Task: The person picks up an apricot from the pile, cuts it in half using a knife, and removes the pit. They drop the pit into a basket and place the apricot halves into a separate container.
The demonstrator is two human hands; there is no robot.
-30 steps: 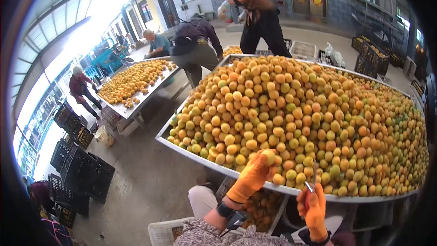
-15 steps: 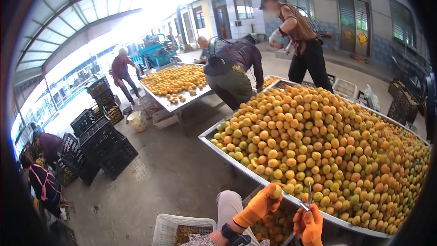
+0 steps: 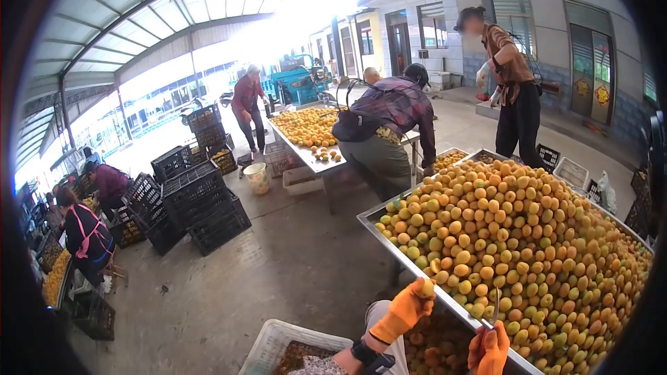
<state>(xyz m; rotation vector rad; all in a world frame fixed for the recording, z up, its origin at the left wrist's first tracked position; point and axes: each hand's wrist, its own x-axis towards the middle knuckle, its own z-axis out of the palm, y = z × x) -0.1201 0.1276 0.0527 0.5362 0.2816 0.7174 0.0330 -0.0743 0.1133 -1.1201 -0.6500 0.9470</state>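
Observation:
My left hand [image 3: 406, 314], in an orange glove, pinches an apricot [image 3: 425, 289] beside the near edge of a metal-rimmed table [image 3: 379, 232]. My right hand [image 3: 489, 351], also in an orange glove, grips a small knife [image 3: 495, 307]. Its curved blade points up in front of the piled apricots [image 3: 514, 229]. The two hands are apart, and the blade does not touch the held apricot. Below and between my hands, halved or darker fruit [image 3: 434, 347] lies in a container partly hidden by the table.
A white crate [image 3: 267, 347] with fruit pieces stands by my leg. Black crates [image 3: 201, 201] are stacked to the left, near a bucket [image 3: 257, 178]. A co-worker [image 3: 389, 125] bends between the tables; another person [image 3: 511, 90] stands behind the pile. More people sit at far left.
The view has swung left, so the surroundings appear further right. Both hands keep hold of the apricot and the knife. The person behind the pile has changed arm position.

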